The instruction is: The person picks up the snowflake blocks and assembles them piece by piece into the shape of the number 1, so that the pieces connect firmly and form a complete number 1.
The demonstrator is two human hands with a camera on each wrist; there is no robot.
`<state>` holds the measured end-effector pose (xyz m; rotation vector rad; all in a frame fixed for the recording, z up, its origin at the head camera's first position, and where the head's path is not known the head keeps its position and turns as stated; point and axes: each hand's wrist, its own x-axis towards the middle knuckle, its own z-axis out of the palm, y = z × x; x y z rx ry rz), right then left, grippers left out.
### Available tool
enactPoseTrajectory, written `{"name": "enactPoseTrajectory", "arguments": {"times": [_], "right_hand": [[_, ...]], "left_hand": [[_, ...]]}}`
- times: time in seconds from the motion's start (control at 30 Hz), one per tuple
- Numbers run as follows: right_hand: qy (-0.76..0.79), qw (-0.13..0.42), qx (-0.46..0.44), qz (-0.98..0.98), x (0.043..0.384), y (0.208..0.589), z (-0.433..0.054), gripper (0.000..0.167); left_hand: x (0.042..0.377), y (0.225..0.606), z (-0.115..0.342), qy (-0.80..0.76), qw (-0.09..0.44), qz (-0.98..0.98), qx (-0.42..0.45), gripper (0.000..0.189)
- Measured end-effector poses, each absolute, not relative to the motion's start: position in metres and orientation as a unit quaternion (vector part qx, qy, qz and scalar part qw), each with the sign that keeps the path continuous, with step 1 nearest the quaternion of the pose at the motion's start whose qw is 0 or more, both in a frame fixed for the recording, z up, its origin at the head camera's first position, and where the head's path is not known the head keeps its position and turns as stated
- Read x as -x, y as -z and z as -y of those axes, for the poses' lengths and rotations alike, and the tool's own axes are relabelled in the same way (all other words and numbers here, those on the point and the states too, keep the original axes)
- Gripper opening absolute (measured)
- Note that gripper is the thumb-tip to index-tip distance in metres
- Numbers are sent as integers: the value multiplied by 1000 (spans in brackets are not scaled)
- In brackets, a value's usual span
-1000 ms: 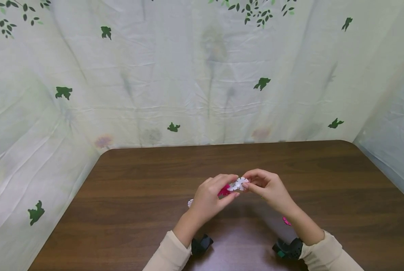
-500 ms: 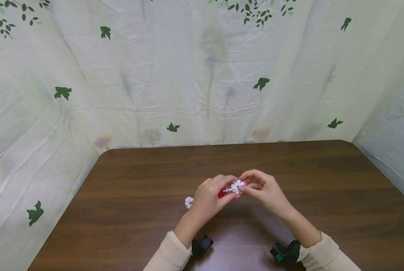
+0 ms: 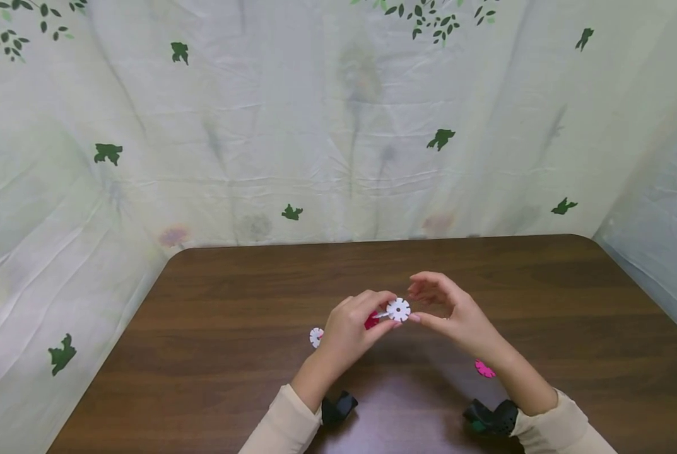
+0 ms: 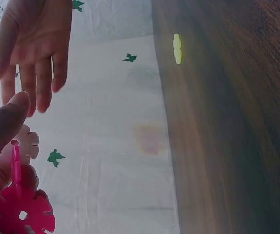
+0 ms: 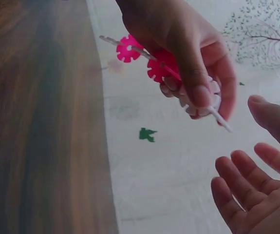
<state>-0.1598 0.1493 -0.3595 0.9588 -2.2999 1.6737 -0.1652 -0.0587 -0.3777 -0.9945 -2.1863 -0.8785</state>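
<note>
My left hand (image 3: 349, 325) pinches a chain of interlocking notched discs, pink and white, between thumb and fingers. At the chain's right end a white disc (image 3: 398, 309) faces the head camera, and another white disc (image 3: 316, 337) shows past the left side of the hand. The right wrist view shows a pink disc (image 5: 127, 48) along the chain, with white discs set crosswise. Part of the chain is hidden behind the fingers. My right hand (image 3: 454, 315) is spread just right of the end disc, fingers relaxed, with nothing in its grasp.
A loose pink disc (image 3: 484, 369) lies on the brown table (image 3: 230, 378) beside the right forearm. The left wrist view shows a yellow notched piece (image 4: 177, 48) against the table. A pale curtain (image 3: 315, 126) with green leaf prints hangs behind the table.
My right hand has let go of the white end disc and drawn back to the right, its fingers opening. That disc has turned to face the head camera; the left hand keeps its hold.
</note>
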Motion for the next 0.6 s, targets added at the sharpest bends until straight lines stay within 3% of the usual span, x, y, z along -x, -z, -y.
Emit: {"name": "enactPoseTrajectory", "arguments": {"times": [0.3, 0.6], "right_hand": [[-461, 112, -303, 826, 142, 351, -179, 67], [-410, 130, -297, 853, 129, 373, -215, 72]], "left_hand": [[167, 378, 59, 330, 294, 817, 370, 40], [166, 378, 59, 326, 299, 816, 372, 39]]}}
